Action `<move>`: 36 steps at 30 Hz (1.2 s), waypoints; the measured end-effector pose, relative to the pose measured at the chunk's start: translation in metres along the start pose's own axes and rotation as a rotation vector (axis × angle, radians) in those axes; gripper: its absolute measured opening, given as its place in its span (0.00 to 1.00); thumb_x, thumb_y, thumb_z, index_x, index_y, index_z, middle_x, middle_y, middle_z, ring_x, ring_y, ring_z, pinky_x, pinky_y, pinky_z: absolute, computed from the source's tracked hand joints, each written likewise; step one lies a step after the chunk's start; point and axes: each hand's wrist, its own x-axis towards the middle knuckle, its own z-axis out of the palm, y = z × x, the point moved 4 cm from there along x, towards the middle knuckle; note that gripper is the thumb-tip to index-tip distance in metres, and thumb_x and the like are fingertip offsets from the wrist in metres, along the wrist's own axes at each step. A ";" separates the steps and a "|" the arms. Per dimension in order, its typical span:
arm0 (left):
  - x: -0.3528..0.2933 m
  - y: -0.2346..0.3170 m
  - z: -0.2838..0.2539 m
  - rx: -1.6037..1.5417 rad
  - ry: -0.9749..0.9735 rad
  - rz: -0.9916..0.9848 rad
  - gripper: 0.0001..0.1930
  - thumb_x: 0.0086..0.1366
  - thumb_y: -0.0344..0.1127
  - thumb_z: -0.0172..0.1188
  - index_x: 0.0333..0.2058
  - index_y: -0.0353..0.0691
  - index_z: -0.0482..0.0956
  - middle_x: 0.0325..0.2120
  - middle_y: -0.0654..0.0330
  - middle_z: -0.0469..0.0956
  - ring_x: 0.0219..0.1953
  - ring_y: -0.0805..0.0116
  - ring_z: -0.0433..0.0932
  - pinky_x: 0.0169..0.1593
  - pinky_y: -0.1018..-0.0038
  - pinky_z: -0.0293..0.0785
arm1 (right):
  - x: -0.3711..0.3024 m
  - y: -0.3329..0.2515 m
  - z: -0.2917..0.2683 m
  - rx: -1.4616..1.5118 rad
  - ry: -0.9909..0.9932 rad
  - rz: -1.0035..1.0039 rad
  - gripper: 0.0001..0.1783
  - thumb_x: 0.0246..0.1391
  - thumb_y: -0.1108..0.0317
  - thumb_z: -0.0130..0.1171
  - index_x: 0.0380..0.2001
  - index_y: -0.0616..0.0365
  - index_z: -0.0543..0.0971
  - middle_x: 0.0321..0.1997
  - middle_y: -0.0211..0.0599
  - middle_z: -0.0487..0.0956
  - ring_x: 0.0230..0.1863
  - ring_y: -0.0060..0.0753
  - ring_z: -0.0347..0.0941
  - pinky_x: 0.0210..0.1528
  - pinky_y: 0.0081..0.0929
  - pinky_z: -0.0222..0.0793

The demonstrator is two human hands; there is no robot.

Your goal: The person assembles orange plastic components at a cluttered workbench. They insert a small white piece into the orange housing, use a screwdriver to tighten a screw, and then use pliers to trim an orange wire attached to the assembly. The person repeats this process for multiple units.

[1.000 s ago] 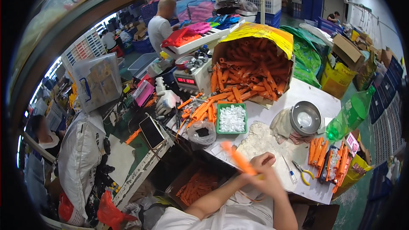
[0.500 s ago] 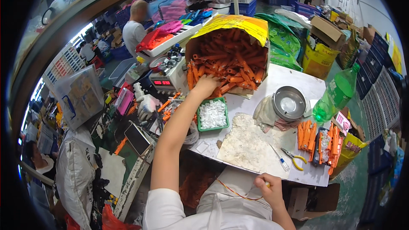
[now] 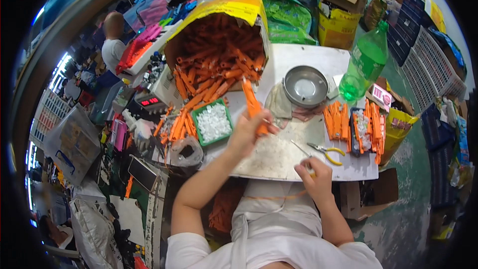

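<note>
The left hand (image 3: 245,133) wraps its fingers around the near end of an orange piece (image 3: 252,100) above the surface (image 3: 328,56), long axis pointing far and slightly left, while the right hand (image 3: 319,179), nearer and rightward, curls around a mostly hidden yellowish thing (image 3: 312,172)

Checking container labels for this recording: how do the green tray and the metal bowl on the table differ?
The green tray is four-sided, while the metal bowl is round. The tray is heaped with small white pieces; no such heap shows in the bowl. The tray stands beside loose orange pieces, the bowl beside a crumpled cloth. Both are open-topped, on the white table.
</note>
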 end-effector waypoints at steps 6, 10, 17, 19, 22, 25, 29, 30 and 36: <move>-0.037 -0.056 0.053 -0.348 0.032 -0.211 0.22 0.66 0.38 0.53 0.56 0.39 0.59 0.36 0.55 0.75 0.42 0.61 0.78 0.50 0.67 0.73 | 0.017 -0.006 0.012 -0.369 0.061 -0.215 0.19 0.39 0.55 0.70 0.25 0.57 0.74 0.23 0.30 0.75 0.20 0.29 0.71 0.22 0.26 0.65; -0.044 -0.060 0.057 -0.212 0.068 -0.129 0.30 0.65 0.42 0.55 0.60 0.37 0.54 0.40 0.52 0.74 0.46 0.58 0.77 0.50 0.69 0.73 | 0.014 -0.003 0.012 -0.399 0.072 -0.268 0.21 0.38 0.54 0.71 0.26 0.57 0.74 0.22 0.30 0.75 0.19 0.29 0.71 0.21 0.26 0.65; -0.038 -0.067 0.054 -0.042 0.045 0.011 0.31 0.63 0.38 0.58 0.60 0.35 0.54 0.41 0.51 0.75 0.47 0.59 0.77 0.51 0.69 0.72 | 0.011 0.003 0.016 -0.489 0.048 -0.271 0.16 0.38 0.61 0.69 0.24 0.56 0.73 0.20 0.31 0.72 0.18 0.32 0.70 0.20 0.28 0.63; -0.040 -0.063 0.058 -0.112 0.055 -0.004 0.30 0.63 0.35 0.58 0.59 0.34 0.54 0.41 0.51 0.75 0.46 0.60 0.77 0.51 0.70 0.72 | 0.011 0.004 0.015 -0.478 0.056 -0.253 0.15 0.38 0.63 0.68 0.25 0.56 0.73 0.20 0.32 0.72 0.18 0.33 0.70 0.20 0.28 0.64; -0.041 -0.062 0.058 -0.035 0.062 0.029 0.28 0.64 0.30 0.56 0.59 0.34 0.56 0.41 0.51 0.76 0.45 0.62 0.77 0.51 0.71 0.72 | 0.010 0.007 0.016 -0.470 0.079 -0.275 0.15 0.39 0.61 0.67 0.23 0.54 0.71 0.18 0.31 0.71 0.17 0.31 0.69 0.19 0.27 0.63; -0.040 -0.063 0.058 0.003 0.089 0.051 0.26 0.64 0.27 0.54 0.59 0.33 0.57 0.41 0.51 0.76 0.45 0.63 0.77 0.51 0.72 0.72 | 0.011 0.009 0.018 -0.457 0.077 -0.274 0.15 0.38 0.61 0.67 0.22 0.54 0.71 0.17 0.31 0.71 0.17 0.31 0.69 0.19 0.27 0.64; -0.037 -0.068 0.056 -0.010 0.080 0.054 0.24 0.64 0.27 0.55 0.56 0.33 0.57 0.42 0.50 0.75 0.45 0.64 0.77 0.49 0.72 0.74 | 0.011 0.014 0.021 -0.451 0.064 -0.262 0.14 0.38 0.63 0.67 0.22 0.55 0.72 0.18 0.32 0.72 0.17 0.33 0.70 0.19 0.28 0.64; -0.036 -0.069 0.055 -0.015 0.086 0.051 0.24 0.64 0.27 0.55 0.56 0.33 0.57 0.42 0.50 0.75 0.45 0.65 0.77 0.49 0.72 0.74 | 0.010 0.016 0.022 -0.451 0.052 -0.253 0.14 0.39 0.63 0.67 0.23 0.56 0.72 0.19 0.33 0.73 0.17 0.33 0.70 0.19 0.28 0.64; -0.036 -0.078 0.051 -0.021 0.105 0.024 0.24 0.64 0.27 0.55 0.56 0.33 0.57 0.41 0.50 0.75 0.44 0.65 0.77 0.49 0.72 0.74 | 0.009 0.023 0.024 -0.444 0.017 -0.235 0.13 0.40 0.64 0.66 0.23 0.57 0.73 0.20 0.34 0.74 0.18 0.35 0.72 0.20 0.30 0.65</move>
